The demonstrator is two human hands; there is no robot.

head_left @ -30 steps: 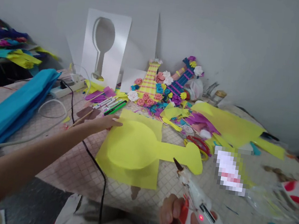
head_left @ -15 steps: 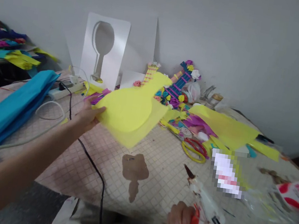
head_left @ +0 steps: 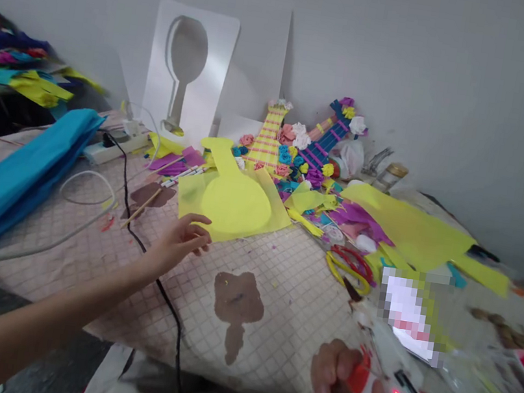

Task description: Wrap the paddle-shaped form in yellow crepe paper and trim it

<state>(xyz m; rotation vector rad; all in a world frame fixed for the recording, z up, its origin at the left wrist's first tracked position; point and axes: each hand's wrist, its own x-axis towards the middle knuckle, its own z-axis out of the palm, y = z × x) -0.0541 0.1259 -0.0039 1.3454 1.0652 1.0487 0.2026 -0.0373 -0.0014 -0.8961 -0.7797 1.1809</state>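
The yellow guitar-shaped cutout lies on the table with a sheet of yellow paper around its round end. Just in front of its lower left edge is my left hand, empty, with loosely curved fingers apart. My right hand is wrapped around the handle of a white hot glue gun at the lower right. A red light glows on the gun's side, and its dark nozzle points up and left toward the scissors with red and yellow handles.
Decorated paper guitars lean near the wall. A white board with a cut-out shape stands behind. Blue folded paper lies left, beside a black cable and power strip. Yellow paper and scraps lie right.
My left hand has let go of the yellow cutout and paper, which now lie turned on the table. The hand moved right and nearer me; the glue gun shifted slightly right.
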